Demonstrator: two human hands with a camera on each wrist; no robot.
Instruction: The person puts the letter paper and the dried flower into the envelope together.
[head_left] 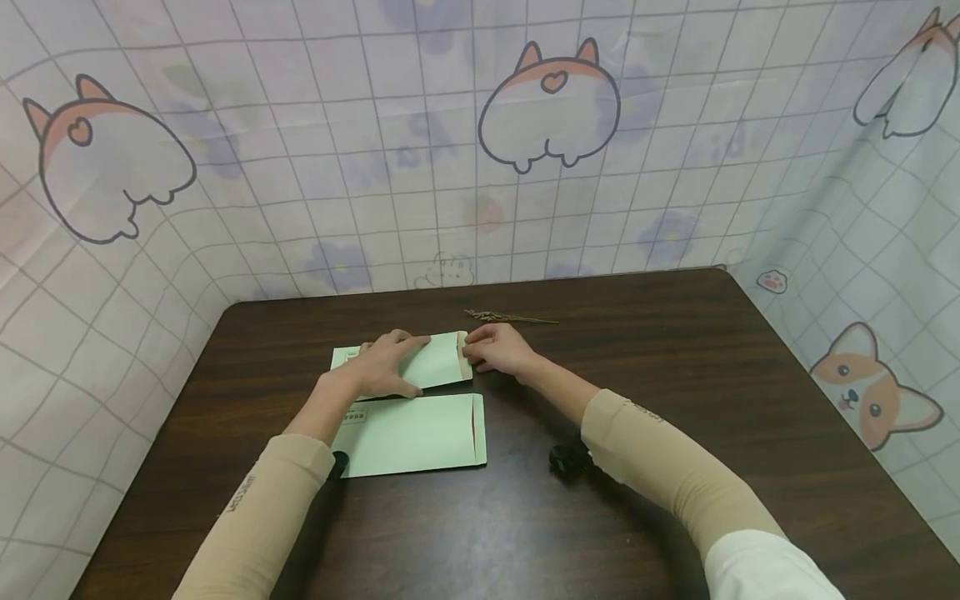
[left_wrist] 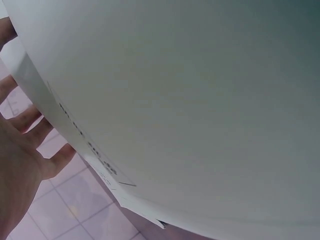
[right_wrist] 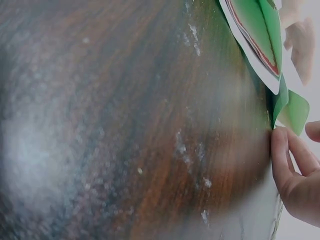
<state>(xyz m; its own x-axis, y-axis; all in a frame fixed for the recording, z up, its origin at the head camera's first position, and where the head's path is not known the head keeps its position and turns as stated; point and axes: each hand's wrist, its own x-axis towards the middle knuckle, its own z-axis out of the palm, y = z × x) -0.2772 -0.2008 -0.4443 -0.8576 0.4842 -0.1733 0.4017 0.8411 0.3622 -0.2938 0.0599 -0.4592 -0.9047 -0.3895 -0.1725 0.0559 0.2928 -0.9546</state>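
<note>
Two pale green envelopes lie on the table, one behind the other. My left hand [head_left: 386,365] rests across the far envelope [head_left: 441,360], its fingers spread and its thumb at the near edge. At that envelope's right end, my right hand [head_left: 501,350] touches the beige-edged flap [head_left: 462,357] with bent fingers. Thumb and fingertips [right_wrist: 280,140] look apart beside the flap's tip in the right wrist view; a pinch cannot be made out. The near envelope [head_left: 420,437] has a red-lined opening at its right end. A pale envelope surface [left_wrist: 190,110] fills most of the left wrist view.
A dried grass sprig [head_left: 502,317] lies behind the far envelope. The dark wooden table [head_left: 637,342] meets patterned cloth walls [head_left: 420,200] at the back and sides. A black wrist device [head_left: 568,458] sits beneath the right sleeve.
</note>
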